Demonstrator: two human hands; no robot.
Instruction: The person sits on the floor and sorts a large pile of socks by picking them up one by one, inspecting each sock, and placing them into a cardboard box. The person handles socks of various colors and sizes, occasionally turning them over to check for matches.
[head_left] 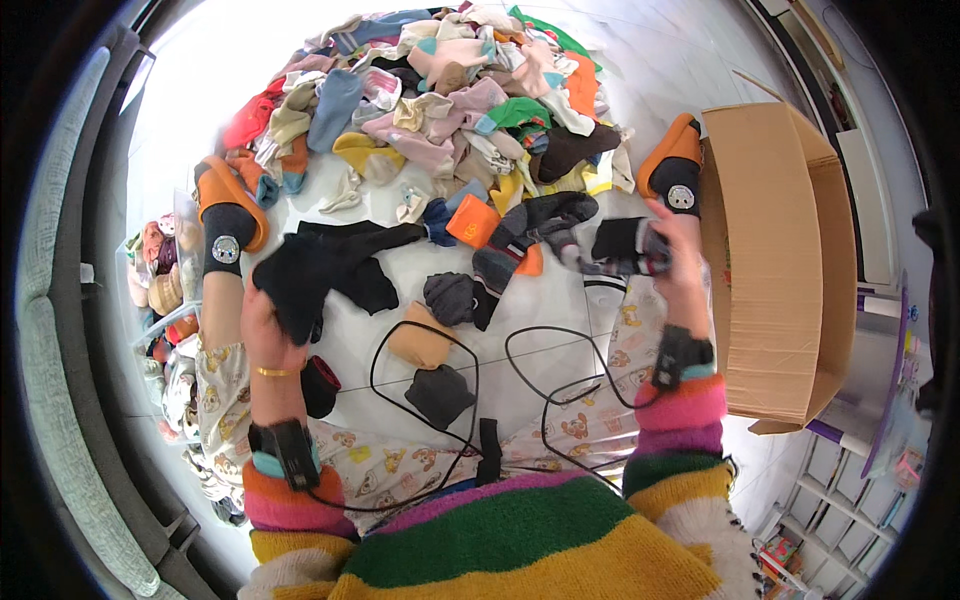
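Observation:
My left hand [268, 335] grips a black sock [300, 278] that lies bunched over the white floor beside my left leg. My right hand [678, 255] holds a rolled dark sock pair with a grey striped end [620, 245] just left of the cardboard box [775, 260]. Between the hands lie a dark grey sock [455, 298], a tan sock [420, 342] and a charcoal sock [440, 393]. A large heap of mixed coloured socks [450, 95] fills the floor ahead. Black cables run from wrist devices on both forearms.
My feet in orange slippers [225, 195] [672, 150] frame the work area. A clear bin with rolled socks [160, 270] stands at the left. A grey sofa edge [50, 330] curves along the far left. White shelves [850, 470] sit at the lower right.

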